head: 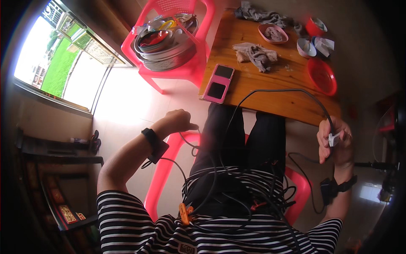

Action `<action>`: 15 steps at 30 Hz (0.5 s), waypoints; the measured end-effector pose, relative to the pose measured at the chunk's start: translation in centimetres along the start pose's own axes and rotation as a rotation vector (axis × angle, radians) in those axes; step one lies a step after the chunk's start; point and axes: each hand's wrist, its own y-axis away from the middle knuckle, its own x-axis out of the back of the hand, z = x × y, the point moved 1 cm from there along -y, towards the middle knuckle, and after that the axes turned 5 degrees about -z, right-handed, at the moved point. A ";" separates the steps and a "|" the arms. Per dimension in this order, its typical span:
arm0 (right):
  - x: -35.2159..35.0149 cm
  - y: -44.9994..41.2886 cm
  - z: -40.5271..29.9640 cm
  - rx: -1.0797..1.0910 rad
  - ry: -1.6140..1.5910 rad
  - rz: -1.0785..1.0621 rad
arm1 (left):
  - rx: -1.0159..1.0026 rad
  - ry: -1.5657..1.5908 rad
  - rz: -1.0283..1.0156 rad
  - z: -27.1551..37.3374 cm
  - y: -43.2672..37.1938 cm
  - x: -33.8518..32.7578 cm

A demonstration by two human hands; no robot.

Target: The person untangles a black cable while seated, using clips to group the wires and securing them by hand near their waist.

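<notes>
My right hand (336,139) is closed around a black cable (279,90) with a small white plastic clip (334,139) on it, just off the near right corner of the wooden table (269,92). The cable arches over the table edge and runs down to my lap. My left hand (180,120) is over the floor and chair arm, left of my legs; its fingers are curled and a thin cable passes beside the thumb, so whether it grips that cable is unclear. Both wrists wear black straps with small boxes. An orange clip (184,214) holds cable at my striped shirt.
A pink-cased phone-like object (219,83), crumpled cloths (258,57), a pink bowl (273,33), a white bowl (306,48) and a red plate (321,76) lie on the table. A pink plastic chair (177,74) holds stacked metal basins (168,57). Loose cables cross my lap.
</notes>
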 end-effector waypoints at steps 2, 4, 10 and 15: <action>0.2 0.3 -0.4 -0.001 0.031 0.023 | -0.069 -0.104 0.032 -0.2 -0.5 -1.2; 0.4 0.4 -0.7 0.000 0.059 0.027 | -0.062 -0.132 0.032 0.0 -1.0 -1.5; 0.1 1.2 -0.9 -0.019 0.079 0.001 | 0.041 -0.114 0.126 -0.6 -1.5 -2.7; 0.1 1.7 -1.0 0.005 0.062 -0.019 | 0.066 -0.098 -0.072 -0.5 -1.6 -1.9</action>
